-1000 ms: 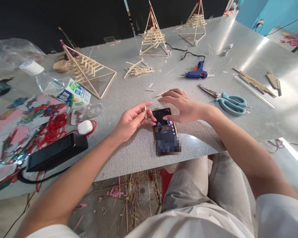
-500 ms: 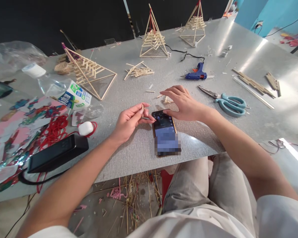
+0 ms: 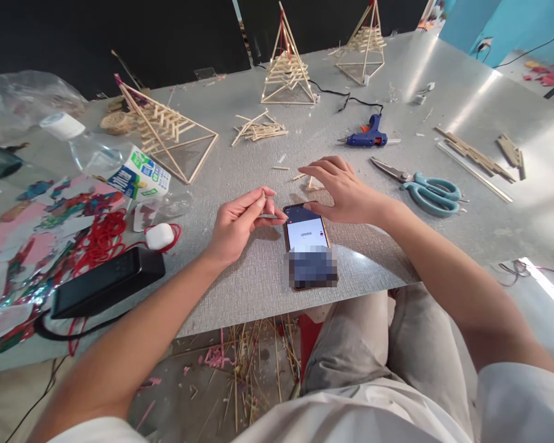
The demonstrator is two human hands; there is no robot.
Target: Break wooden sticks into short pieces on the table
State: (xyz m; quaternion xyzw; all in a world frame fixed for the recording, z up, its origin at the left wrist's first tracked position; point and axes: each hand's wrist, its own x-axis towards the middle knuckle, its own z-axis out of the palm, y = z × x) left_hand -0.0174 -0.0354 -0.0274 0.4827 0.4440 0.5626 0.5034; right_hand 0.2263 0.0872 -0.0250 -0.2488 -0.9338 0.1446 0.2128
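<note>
My left hand [image 3: 237, 224] pinches a short wooden stick [image 3: 263, 195] between thumb and forefinger; most of the stick is hidden. Its lower fingers reach the left edge of a phone [image 3: 307, 237] lying face up near the table's front, part of its lit screen blurred out. Over the phone's top right corner spreads my right hand [image 3: 344, 191], fingers apart and holding nothing, its thumb at the screen's edge. Small joined stick pieces [image 3: 313, 183] lie under its palm, partly covered. A pile of cut sticks [image 3: 261, 128] rests farther back.
Stick pyramids [image 3: 286, 74] stand at the back and left. To the right lie a blue glue gun [image 3: 368, 134], scissors [image 3: 431, 194] and wooden strips [image 3: 473, 154]. A plastic bottle [image 3: 115, 163], red cord [image 3: 102, 240] and a black device [image 3: 108, 280] occupy the left.
The phone's screen has switched from a dark picture to a mostly white one. Both hands keep nearly the same place; the view has shifted slightly.
</note>
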